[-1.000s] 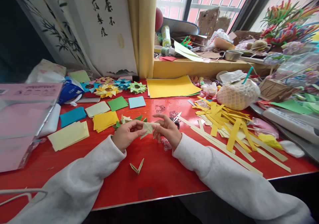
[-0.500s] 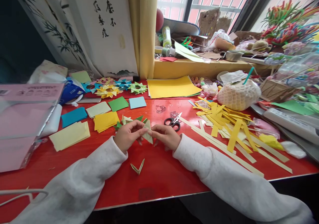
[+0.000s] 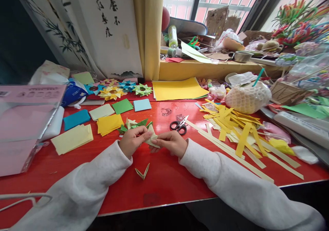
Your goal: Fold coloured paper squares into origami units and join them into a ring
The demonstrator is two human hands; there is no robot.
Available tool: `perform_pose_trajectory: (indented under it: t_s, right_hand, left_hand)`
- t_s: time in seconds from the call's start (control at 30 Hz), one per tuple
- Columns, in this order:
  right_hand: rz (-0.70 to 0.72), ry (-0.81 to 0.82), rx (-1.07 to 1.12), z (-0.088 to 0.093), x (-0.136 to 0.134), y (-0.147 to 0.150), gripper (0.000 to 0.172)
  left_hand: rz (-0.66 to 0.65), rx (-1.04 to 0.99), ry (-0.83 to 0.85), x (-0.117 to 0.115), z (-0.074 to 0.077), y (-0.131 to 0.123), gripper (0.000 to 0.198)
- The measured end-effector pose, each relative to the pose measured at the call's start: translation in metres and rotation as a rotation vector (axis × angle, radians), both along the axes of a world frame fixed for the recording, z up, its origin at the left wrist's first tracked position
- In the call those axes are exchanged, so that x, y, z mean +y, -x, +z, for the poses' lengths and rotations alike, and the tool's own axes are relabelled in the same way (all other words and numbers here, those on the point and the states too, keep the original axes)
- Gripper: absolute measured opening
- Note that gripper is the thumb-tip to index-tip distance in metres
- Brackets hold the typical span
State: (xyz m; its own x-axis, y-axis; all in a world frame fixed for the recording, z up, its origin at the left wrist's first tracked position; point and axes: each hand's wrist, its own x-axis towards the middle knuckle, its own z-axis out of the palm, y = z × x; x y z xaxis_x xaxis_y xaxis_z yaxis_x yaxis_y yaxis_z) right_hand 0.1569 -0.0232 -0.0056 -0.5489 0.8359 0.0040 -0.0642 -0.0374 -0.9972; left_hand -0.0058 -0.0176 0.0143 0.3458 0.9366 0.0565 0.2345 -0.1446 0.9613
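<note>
Between my hands is a small pale cream folded paper piece [image 3: 152, 136], with a pointed tip upward. My left hand [image 3: 133, 140] pinches its left side between thumb and fingers. From the right, my right hand [image 3: 172, 142] pinches its lower edge. Just behind my left hand lie green and cream folded pieces [image 3: 141, 123], partly covered by it. A V-shaped folded paper piece [image 3: 143, 172] rests on the red table in front of my hands. Black-handled scissors [image 3: 179, 125] lie with blades apart beyond my right hand.
Stacks of yellow paper [image 3: 110, 124], cream paper [image 3: 72, 139] and blue paper [image 3: 76, 120] sit at left. Finished paper rings [image 3: 112, 93] lie at the back. Yellow and cream paper strips [image 3: 231, 128] spread at right, near a net-wrapped white object [image 3: 248, 97] with a straw.
The fingers of my right hand have shifted on the cream folded paper, which is now tilted differently. Both hands stay in about the same place.
</note>
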Motion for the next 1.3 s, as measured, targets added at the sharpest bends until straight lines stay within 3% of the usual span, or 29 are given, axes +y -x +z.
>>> perform_pose_trajectory:
  t_s: [0.17,0.23,0.3,0.37,0.43,0.5,0.57,0.67,0.8,1.0,1.13,1.3]
  right_hand:
    - [0.001,-0.075,-0.004,0.005,-0.004,0.000,0.025]
    - [0.000,-0.080,-0.006,0.006,-0.004,0.000,0.024]
    - [-0.018,-0.053,-0.008,0.006,-0.002,0.000,0.025]
    - [-0.053,-0.012,-0.005,0.005,0.000,-0.001,0.025]
    - [-0.068,0.010,0.017,0.004,0.002,-0.002,0.024]
    - [-0.067,-0.001,0.042,0.003,0.003,-0.004,0.023]
    - [-0.050,-0.023,0.069,0.002,0.003,-0.004,0.023]
    - [-0.016,-0.049,0.103,0.002,0.002,-0.003,0.024]
    - [-0.001,-0.056,0.112,0.003,0.004,-0.001,0.029]
    - [-0.263,-0.031,0.042,0.000,0.012,-0.002,0.032]
    - [-0.121,-0.054,-0.043,-0.001,0.008,0.000,0.031]
    - [-0.064,0.035,-0.006,-0.001,0.004,0.004,0.031]
  left_hand:
    - [0.000,-0.180,0.311,-0.001,-0.006,-0.003,0.026]
    - [0.007,-0.160,0.336,-0.002,-0.009,-0.004,0.027]
    - [0.067,-0.049,0.145,-0.002,-0.009,-0.004,0.023]
    - [0.134,0.100,-0.218,-0.003,-0.008,-0.003,0.016]
    - [0.110,0.245,-0.550,-0.002,-0.007,-0.002,0.027]
    - [-0.006,0.345,-0.713,-0.001,-0.008,0.000,0.030]
    - [-0.089,0.362,-0.748,0.000,-0.009,0.002,0.027]
    - [-0.107,0.315,-0.691,0.001,-0.010,0.003,0.024]
    - [-0.006,0.275,-0.506,-0.001,-0.007,0.003,0.021]
    - [0.180,0.146,-0.218,0.002,-0.008,0.005,0.026]
    - [0.176,0.061,-0.112,0.003,-0.009,0.003,0.028]
    - [0.146,0.039,-0.113,0.005,-0.007,0.002,0.022]
